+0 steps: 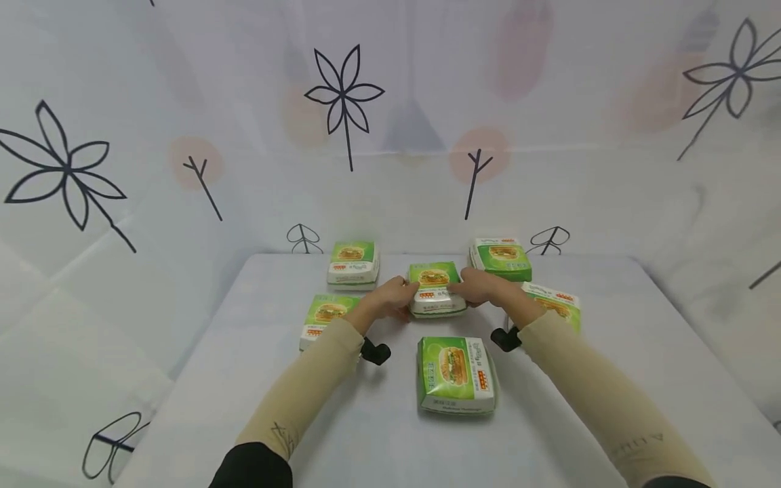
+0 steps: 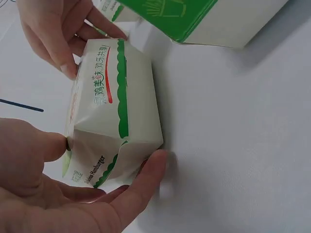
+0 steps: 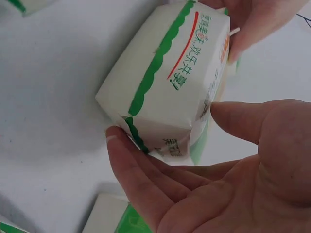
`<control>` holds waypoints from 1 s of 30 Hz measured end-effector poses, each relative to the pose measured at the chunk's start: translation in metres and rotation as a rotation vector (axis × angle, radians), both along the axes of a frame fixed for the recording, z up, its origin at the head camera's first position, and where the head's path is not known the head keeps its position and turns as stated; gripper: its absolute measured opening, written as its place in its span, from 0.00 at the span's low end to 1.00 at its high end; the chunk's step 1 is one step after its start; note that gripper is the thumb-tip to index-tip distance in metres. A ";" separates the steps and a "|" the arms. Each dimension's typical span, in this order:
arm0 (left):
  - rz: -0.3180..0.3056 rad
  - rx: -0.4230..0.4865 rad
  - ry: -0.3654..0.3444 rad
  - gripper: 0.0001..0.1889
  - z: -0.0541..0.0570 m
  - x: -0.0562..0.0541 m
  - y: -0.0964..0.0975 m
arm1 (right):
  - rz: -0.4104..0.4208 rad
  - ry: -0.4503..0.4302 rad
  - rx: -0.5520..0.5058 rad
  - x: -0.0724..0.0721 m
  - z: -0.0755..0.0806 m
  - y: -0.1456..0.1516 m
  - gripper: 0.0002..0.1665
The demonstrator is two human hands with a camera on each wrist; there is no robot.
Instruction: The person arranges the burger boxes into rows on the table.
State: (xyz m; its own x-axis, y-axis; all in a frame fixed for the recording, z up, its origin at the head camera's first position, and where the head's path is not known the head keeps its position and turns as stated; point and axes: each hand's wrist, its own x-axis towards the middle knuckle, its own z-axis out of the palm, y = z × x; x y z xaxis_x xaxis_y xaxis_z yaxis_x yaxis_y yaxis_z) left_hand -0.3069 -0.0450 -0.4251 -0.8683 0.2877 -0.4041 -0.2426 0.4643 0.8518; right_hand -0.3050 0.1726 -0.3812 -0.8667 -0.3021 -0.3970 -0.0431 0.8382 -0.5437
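A green and white hamburger box (image 1: 434,290) with a burger picture sits between my two hands near the middle of the table. My left hand (image 1: 390,298) grips its left end, thumb on the upper edge and fingers low along the side. At the opposite end my right hand (image 1: 485,287) holds it the same way, its thumb (image 3: 238,119) on the lid edge. In the left wrist view the box (image 2: 109,92) appears closed, its white side with green scalloped trim showing. Whether its base touches the table cannot be told.
Similar boxes stand around it: one at back left (image 1: 354,264), one at back right (image 1: 503,259), and one in front (image 1: 454,373). My forearms partly cover the left box (image 1: 326,312) and the right box (image 1: 558,305). A patterned cloth (image 1: 403,196) hangs behind the white table (image 1: 232,407).
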 end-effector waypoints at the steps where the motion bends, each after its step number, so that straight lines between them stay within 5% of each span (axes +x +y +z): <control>1: 0.001 0.012 -0.007 0.29 0.000 -0.002 -0.001 | -0.005 0.002 -0.004 0.001 0.000 -0.001 0.27; 10: 0.042 0.095 -0.002 0.32 0.001 -0.005 0.000 | -0.044 0.016 -0.076 0.004 0.001 -0.005 0.25; 18: 0.154 0.153 0.087 0.33 0.014 -0.013 0.003 | -0.102 0.064 -0.125 -0.010 0.005 -0.008 0.27; 30: 0.222 0.163 0.101 0.33 0.007 -0.034 0.009 | -0.148 0.076 -0.159 -0.035 0.002 -0.010 0.27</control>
State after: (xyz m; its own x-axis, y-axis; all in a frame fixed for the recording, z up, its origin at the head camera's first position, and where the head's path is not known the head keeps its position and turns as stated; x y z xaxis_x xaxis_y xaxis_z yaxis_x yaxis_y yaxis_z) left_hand -0.3409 -0.0361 -0.4180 -0.9507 0.1406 -0.2763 -0.2329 0.2645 0.9358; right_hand -0.3399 0.1625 -0.3796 -0.9316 -0.2230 -0.2869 0.0283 0.7427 -0.6690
